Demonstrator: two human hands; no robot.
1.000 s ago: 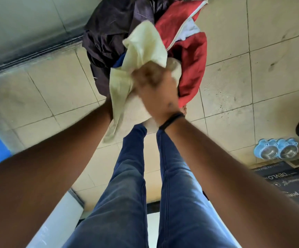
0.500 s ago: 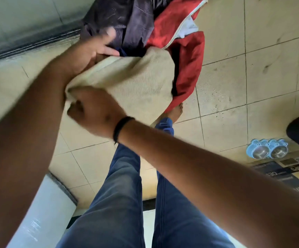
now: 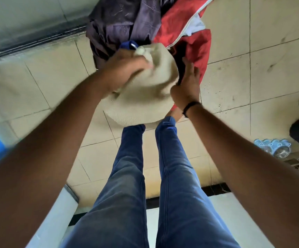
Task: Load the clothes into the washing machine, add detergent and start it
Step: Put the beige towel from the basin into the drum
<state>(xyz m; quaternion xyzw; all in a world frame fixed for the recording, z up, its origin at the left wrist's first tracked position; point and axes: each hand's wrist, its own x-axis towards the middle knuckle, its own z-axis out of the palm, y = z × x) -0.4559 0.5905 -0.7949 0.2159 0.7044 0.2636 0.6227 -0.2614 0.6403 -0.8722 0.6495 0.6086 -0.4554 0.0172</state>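
Item: beige cloth point(image 3: 145, 97), bunched in the left hand point(image 3: 125, 68); right hand point(image 3: 186, 83) lay flat-fingered against its side. Best gathered whole, clear of the red garment point(image 3: 190, 33) beneath.

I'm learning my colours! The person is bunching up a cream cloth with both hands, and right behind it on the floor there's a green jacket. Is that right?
Almost. The jacket behind the cream cloth is red, not green; the head view shows it. The rest holds: left hand and right hand are both on the cloth.
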